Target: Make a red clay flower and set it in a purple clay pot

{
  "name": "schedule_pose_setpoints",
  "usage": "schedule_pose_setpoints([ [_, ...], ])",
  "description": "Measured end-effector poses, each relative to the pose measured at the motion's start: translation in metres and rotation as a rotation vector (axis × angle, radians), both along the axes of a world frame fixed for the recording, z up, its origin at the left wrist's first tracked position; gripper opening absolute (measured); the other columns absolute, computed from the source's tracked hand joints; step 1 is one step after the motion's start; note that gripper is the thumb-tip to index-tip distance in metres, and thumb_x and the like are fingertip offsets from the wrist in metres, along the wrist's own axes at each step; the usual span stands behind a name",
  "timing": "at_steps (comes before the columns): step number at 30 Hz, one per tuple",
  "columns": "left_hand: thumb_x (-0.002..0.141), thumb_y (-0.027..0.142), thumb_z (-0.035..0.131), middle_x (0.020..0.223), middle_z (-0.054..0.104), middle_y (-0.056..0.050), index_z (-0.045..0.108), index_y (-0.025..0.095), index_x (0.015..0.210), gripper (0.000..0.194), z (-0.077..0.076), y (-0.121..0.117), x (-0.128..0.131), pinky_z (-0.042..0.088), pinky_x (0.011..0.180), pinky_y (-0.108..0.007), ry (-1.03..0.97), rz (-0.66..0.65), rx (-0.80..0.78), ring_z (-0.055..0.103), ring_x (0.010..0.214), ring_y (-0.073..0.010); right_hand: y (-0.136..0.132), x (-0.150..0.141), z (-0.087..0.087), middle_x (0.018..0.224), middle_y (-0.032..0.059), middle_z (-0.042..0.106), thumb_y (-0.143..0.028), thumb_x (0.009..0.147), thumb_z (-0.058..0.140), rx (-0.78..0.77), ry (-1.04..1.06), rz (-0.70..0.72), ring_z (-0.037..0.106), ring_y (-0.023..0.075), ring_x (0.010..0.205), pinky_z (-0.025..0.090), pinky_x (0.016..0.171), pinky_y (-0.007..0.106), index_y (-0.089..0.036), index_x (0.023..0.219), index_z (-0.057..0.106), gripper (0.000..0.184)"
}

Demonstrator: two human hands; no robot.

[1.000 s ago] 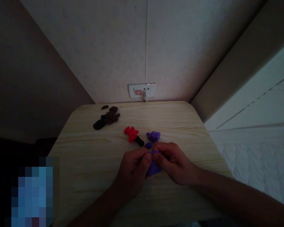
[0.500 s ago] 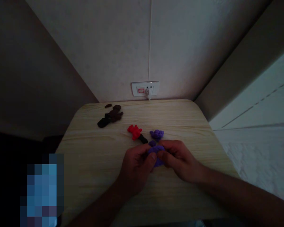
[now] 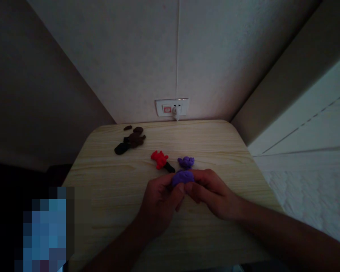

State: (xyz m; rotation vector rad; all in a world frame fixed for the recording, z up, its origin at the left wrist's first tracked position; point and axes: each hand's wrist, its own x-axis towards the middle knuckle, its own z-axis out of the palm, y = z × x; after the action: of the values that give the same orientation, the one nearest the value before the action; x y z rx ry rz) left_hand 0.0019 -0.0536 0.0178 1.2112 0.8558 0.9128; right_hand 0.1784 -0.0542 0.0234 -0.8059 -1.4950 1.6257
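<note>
A flattened lump of purple modelling clay (image 3: pixel 183 177) is pinched between my two hands, just above the table. My left hand (image 3: pixel 160 196) grips its left side, thumb on the near face. On the other side, my right hand (image 3: pixel 212 192) holds it between thumb and curled fingers. Just beyond my fingers lies a small purple clay figure (image 3: pixel 186 162) with knobbly parts. To its left is a red clay figure (image 3: pixel 159 159) with a black stick-like piece (image 3: pixel 169 167) at its lower end. The smaller purple piece seen earlier is hidden now.
Brown clay pieces (image 3: pixel 136 139) and a black clay piece (image 3: pixel 121 148) lie at the back left of the pale wooden table (image 3: pixel 116 204). A wall socket (image 3: pixel 172 107) with a white plug sits behind the table. A blurred-out blue patch (image 3: pixel 49 226) is at lower left.
The purple clay has been tilted up between my fingers, so its broad face shows more. Both hands stay close together. The whole view has shifted slightly.
</note>
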Motion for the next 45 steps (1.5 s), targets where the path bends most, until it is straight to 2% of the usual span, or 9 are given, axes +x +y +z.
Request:
schedule_pose_setpoints([
  [3,0.090,0.049,0.068,0.052,0.052,0.002,0.065,0.016,0.074,0.037,0.000,0.001,0.000,0.037,0.045,-0.023,-0.015,0.001,-0.021,0.045,0.046,-0.0107,-0.002,-0.003,-0.005,0.057,-0.0056,0.045,-0.046,0.100,0.058,-0.130,0.082,-0.018,0.030,0.0080,0.049,0.025,0.044,0.021,-0.015,0.087,0.067,0.036],
  [5,0.090,0.051,0.067,0.053,0.054,0.000,0.065,0.015,0.073,0.039,-0.001,0.002,0.001,0.039,0.046,-0.024,-0.018,0.005,-0.011,0.046,0.048,-0.0115,-0.003,-0.004,-0.008,0.057,-0.0057,0.044,-0.049,0.099,0.057,-0.174,0.091,-0.020,0.028,0.0077,0.048,0.022,0.043,0.022,-0.014,0.087,0.067,0.038],
  [13,0.096,0.048,0.060,0.057,0.056,-0.001,0.067,0.014,0.070,0.044,-0.001,0.001,0.000,0.039,0.048,-0.023,0.064,0.013,0.036,0.049,0.051,-0.0114,0.000,0.006,-0.005,0.065,-0.0018,0.054,-0.042,0.102,0.053,0.012,-0.065,-0.006,0.043,0.0106,0.059,0.032,0.053,0.023,-0.015,0.082,0.067,0.036],
  [18,0.097,0.051,0.059,0.056,0.054,0.000,0.066,0.015,0.075,0.043,0.000,0.002,0.001,0.040,0.047,-0.022,0.009,0.041,0.012,0.048,0.051,-0.0111,0.001,0.002,-0.005,0.059,-0.0059,0.043,-0.044,0.101,0.058,-0.079,0.074,-0.058,0.031,0.0081,0.050,0.024,0.046,0.022,-0.016,0.080,0.062,0.035],
  [21,0.095,0.052,0.061,0.062,0.056,-0.001,0.066,0.015,0.078,0.041,-0.001,0.003,0.001,0.043,0.047,-0.023,-0.072,0.026,-0.015,0.050,0.054,-0.0122,0.002,-0.003,-0.002,0.058,-0.0061,0.043,-0.047,0.100,0.060,-0.038,0.100,-0.112,0.029,0.0072,0.048,0.024,0.044,0.022,-0.017,0.077,0.059,0.037],
  [24,0.093,0.047,0.065,0.062,0.055,0.000,0.066,0.015,0.079,0.036,0.000,0.003,-0.001,0.043,0.047,-0.022,-0.052,0.019,-0.020,0.049,0.053,-0.0112,0.002,-0.007,0.001,0.057,-0.0064,0.043,-0.051,0.100,0.060,-0.017,0.071,-0.123,0.028,0.0073,0.046,0.024,0.042,0.023,-0.019,0.079,0.058,0.038],
  [33,0.088,0.053,0.070,0.053,0.055,0.001,0.065,0.015,0.073,0.041,0.001,0.005,-0.002,0.039,0.044,-0.022,-0.013,0.029,-0.033,0.048,0.045,-0.0104,0.000,-0.005,0.006,0.061,-0.0060,0.044,-0.049,0.095,0.067,-0.007,-0.034,-0.136,0.035,0.0085,0.052,0.027,0.045,0.022,-0.019,0.082,0.057,0.035],
  [40,0.084,0.046,0.073,0.049,0.051,0.003,0.065,0.015,0.070,0.035,0.002,0.005,0.001,0.035,0.042,-0.021,0.036,0.018,-0.093,0.043,0.042,-0.0087,0.003,-0.001,-0.001,0.063,-0.0047,0.045,-0.049,0.101,0.056,-0.004,-0.052,-0.083,0.037,0.0099,0.055,0.031,0.050,0.023,-0.018,0.081,0.058,0.037],
  [45,0.080,0.038,0.074,0.048,0.046,0.005,0.062,0.016,0.066,0.028,0.002,0.004,0.003,0.028,0.040,-0.021,0.066,0.016,-0.084,0.036,0.041,-0.0067,0.004,0.003,-0.005,0.065,-0.0031,0.049,-0.052,0.096,0.063,0.035,-0.112,-0.158,0.042,0.0116,0.059,0.033,0.054,0.025,-0.018,0.077,0.057,0.039],
])
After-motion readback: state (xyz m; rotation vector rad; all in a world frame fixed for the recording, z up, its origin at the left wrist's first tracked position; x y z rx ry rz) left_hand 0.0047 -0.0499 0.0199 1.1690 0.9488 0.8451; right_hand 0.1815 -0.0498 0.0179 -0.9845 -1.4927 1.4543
